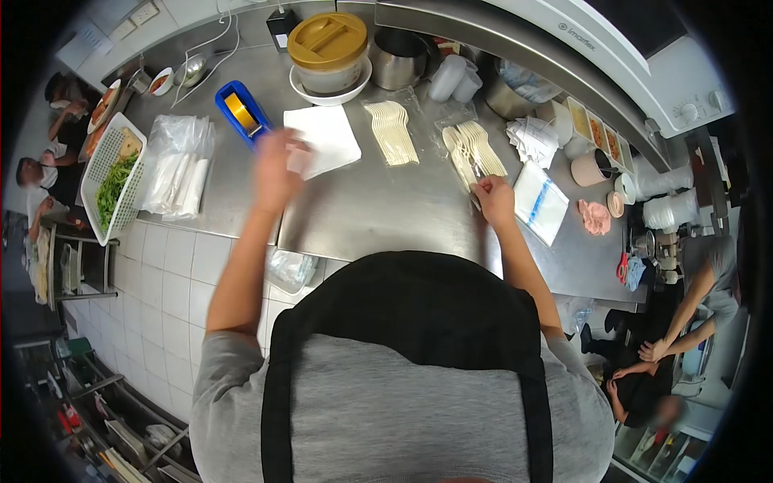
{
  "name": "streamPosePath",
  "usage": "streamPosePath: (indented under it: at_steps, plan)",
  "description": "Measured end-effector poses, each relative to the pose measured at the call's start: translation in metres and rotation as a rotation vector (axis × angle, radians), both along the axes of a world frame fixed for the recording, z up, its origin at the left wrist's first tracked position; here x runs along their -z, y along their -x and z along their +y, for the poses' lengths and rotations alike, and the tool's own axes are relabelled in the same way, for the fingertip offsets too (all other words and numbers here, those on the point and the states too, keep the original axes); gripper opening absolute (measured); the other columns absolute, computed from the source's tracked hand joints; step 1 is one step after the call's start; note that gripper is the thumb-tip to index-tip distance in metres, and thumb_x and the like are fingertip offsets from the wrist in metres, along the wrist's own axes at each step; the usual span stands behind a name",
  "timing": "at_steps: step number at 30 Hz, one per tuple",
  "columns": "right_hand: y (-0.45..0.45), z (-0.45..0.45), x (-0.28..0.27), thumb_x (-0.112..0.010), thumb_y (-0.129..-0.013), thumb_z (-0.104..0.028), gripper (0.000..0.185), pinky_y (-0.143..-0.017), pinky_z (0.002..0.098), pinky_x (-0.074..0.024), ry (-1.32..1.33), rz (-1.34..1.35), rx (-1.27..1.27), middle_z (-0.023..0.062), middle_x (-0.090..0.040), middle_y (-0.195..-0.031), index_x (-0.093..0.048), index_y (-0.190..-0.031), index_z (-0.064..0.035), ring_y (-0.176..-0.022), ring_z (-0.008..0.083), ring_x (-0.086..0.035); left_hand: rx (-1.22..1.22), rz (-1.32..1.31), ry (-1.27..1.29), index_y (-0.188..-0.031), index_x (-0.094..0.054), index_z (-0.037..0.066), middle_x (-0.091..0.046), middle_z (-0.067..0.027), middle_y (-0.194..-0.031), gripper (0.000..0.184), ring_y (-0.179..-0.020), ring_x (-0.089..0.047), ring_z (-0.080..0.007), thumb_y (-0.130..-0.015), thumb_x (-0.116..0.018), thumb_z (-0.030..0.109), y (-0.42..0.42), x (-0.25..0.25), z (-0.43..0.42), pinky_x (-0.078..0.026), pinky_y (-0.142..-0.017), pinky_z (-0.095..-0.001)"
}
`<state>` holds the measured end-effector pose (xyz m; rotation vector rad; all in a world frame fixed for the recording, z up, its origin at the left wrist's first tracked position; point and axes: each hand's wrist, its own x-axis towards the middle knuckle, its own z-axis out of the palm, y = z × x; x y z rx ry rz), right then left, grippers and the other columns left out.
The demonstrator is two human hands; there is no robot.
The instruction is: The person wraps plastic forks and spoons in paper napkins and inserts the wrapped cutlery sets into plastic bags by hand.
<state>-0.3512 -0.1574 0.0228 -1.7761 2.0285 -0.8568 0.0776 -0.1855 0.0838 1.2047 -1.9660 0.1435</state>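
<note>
My right hand (493, 198) has its fingers pinched at the lower end of a cream plastic spoon (460, 158). A bundle of similar cream cutlery (483, 148) in clear wrap lies right beside it. My left hand (280, 171) is smeared by motion, with a small pale piece at its fingertips that I cannot make out. It is over the left edge of a white paper stack (328, 138), below a blue tape dispenser (241, 112) with yellow tape. Between the hands lies another bundle of cream spoons (391, 132) in clear plastic.
Clear plastic bags (177, 167) and a white basket of greens (115, 179) lie to the left. A gold-lidded tub (328, 52) stands at the back. On the right are a blue-striped white packet (541, 201), a pink cloth (594, 217) and red scissors (622, 268). Other people are at both sides.
</note>
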Motion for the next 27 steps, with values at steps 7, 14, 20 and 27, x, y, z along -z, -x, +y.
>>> streamPosePath:
  at_steps: [7,14,20,27]
  plan:
    - [0.01,0.002,-0.015,-0.071,-0.074,-0.011,0.027,-0.062,0.0362,-0.0496,-0.005,-0.134,-0.033,0.011,-0.067,-0.072,-0.06,-0.098,-0.004,-0.066,0.0269,-0.065,0.297,-0.411,-0.174,-0.092,-0.067,0.01,-0.057,-0.0077,-0.109,0.017,-0.102,-0.056,-0.0247,-0.078,-0.056,0.011,0.173,0.037,-0.009,-0.051,-0.081,-0.0378]
    - [0.062,0.059,-0.008,-0.072,-0.075,-0.01,0.032,-0.059,0.0305,-0.0479,-0.139,-0.336,-0.075,0.0068,-0.064,-0.068,-0.057,-0.102,-0.0038,-0.06,0.0168,-0.06,0.272,-0.603,-0.189,-0.09,-0.067,0.014,-0.057,-0.0041,-0.101,0.016,-0.101,-0.054,-0.0213,-0.079,-0.055,0.015,0.189,0.041,-0.04,-0.05,-0.078,-0.0356]
    - [0.099,0.112,-0.004,-0.076,-0.074,-0.016,0.029,-0.062,0.0277,-0.0477,-0.214,-0.213,0.006,0.006,-0.061,-0.075,-0.063,-0.096,-0.0016,-0.065,0.0146,-0.057,0.474,-0.742,-0.121,-0.09,-0.064,0.015,-0.059,-0.0019,-0.097,0.014,-0.102,-0.053,-0.02,-0.08,-0.053,0.014,0.216,0.024,0.005,-0.043,-0.084,-0.0376]
    - [0.09,0.104,-0.01,-0.075,-0.073,-0.019,0.023,-0.064,0.0366,-0.0485,-0.011,0.07,-0.087,0.0096,-0.06,-0.077,-0.068,-0.09,-0.0036,-0.067,0.0255,-0.059,0.754,-0.719,-0.267,-0.088,-0.061,0.015,-0.059,0.0027,-0.087,0.011,-0.097,-0.052,-0.0168,-0.081,-0.052,0.015,0.269,0.026,0.081,-0.034,-0.09,-0.0378]
